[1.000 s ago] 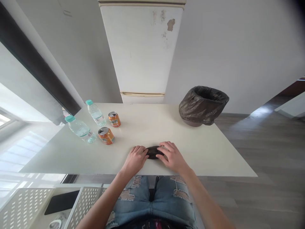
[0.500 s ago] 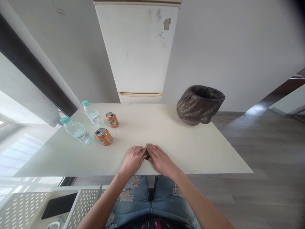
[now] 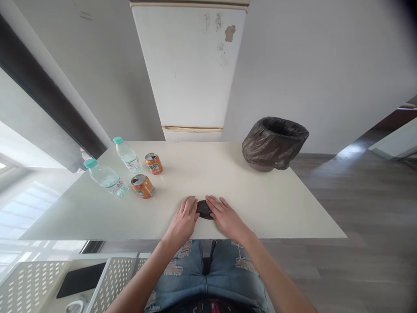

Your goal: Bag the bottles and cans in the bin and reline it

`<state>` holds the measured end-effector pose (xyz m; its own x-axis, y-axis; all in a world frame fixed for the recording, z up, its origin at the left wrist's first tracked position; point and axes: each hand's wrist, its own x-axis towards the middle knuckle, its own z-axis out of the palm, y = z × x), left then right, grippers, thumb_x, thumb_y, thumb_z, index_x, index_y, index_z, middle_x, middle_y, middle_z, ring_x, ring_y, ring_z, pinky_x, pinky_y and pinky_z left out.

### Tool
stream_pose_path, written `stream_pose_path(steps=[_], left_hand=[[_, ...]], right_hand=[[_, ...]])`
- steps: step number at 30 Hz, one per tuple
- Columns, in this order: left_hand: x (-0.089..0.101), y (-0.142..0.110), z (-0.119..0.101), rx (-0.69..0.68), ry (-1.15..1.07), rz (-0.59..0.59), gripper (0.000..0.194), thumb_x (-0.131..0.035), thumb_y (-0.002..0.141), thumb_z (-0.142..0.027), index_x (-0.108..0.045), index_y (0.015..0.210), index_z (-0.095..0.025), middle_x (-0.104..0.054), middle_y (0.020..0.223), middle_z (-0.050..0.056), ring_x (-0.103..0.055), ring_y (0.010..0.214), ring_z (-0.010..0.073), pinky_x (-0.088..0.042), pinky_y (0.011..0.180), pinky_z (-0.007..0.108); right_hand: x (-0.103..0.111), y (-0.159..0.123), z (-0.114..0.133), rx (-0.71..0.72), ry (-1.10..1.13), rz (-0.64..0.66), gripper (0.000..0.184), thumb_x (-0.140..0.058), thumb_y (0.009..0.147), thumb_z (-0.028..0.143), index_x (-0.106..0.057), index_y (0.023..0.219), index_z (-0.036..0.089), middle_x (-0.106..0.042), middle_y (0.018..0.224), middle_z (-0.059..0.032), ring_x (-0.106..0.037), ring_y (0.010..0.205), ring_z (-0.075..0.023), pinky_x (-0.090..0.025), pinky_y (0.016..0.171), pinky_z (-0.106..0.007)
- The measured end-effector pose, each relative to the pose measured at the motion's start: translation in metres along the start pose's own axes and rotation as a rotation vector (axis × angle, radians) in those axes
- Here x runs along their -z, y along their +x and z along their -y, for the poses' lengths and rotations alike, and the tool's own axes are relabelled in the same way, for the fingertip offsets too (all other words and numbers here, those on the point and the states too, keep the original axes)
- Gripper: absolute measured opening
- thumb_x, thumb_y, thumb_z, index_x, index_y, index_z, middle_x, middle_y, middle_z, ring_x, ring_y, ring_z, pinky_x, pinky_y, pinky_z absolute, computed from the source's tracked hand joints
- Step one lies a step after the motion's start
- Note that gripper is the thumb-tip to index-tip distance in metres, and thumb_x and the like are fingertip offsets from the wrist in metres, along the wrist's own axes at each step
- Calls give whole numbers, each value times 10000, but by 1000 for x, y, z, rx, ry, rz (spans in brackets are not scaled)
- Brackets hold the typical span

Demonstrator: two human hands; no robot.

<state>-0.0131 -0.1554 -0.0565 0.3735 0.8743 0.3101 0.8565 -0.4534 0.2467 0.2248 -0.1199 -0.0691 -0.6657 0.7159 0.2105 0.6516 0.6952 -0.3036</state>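
Observation:
A small crumpled bundle of black plastic bag (image 3: 204, 210) lies on the white table (image 3: 224, 174) near its front edge, between my two hands. My left hand (image 3: 183, 219) has its fingers together and grips the bundle's left end with the thumb side. My right hand (image 3: 228, 218) holds the right end, its fingers covering part of the plastic. The middle of the bundle shows in the gap between my hands; its ends are hidden under my fingers.
Two clear bottles with teal caps, one upright (image 3: 128, 155) and one nearer (image 3: 106, 178), are at the left beside two orange cans (image 3: 153, 164). A bin lined with a dark bag (image 3: 273, 143) is at the back right. A fridge (image 3: 192, 65) stands behind the table.
My hands have moved apart, the right one shifting rightward, and more of the black plastic bag shows between them. The bottles, cans and bin stay where they were.

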Motion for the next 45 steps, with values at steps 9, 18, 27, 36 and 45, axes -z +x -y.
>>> stream_pose_path(steps=[9,18,27,36,45], left_hand=[[-26,-6,-33,-166,57,117,1059,-444,1000,-712,-12,1697,-42,-208,1721,287,-228,1614,403,-333,1266,546],[-30,-9,-26,-176,72,112,1035,-437,1007,-702,-47,1696,-35,-249,1709,291,-271,1602,403,-355,1251,554],[-7,-2,-24,-158,-15,46,786,-471,1059,-527,-199,1680,-130,-378,1683,212,-376,1556,353,-400,1207,509],[17,1,43,242,77,-97,156,-479,1024,-213,-625,1081,-210,-651,1070,99,-593,991,278,-500,893,426],[10,3,43,229,123,-101,154,-482,981,-157,-599,1062,-216,-628,1048,92,-577,961,271,-477,870,413]], right_hand=[[5,0,6,-4,1,6,591,-331,1098,192,-268,1685,165,-345,1710,-120,-319,1597,-233,-310,1306,-555],[6,0,7,-33,33,-47,619,-396,1101,278,-248,1698,214,-407,1684,-124,-392,1563,-246,-354,1288,-548],[15,-6,7,28,124,-207,351,-518,1050,193,-691,1353,237,-703,1361,-121,-639,1294,-266,-545,1108,-510],[19,-14,-8,-52,76,-217,297,-492,1061,178,-736,1228,210,-723,1337,-115,-678,1228,-254,-496,1130,-536],[76,-138,-139,-430,-38,-379,300,-479,1010,269,-764,1093,234,-763,1259,-111,-717,1189,-293,-562,1075,-524]])
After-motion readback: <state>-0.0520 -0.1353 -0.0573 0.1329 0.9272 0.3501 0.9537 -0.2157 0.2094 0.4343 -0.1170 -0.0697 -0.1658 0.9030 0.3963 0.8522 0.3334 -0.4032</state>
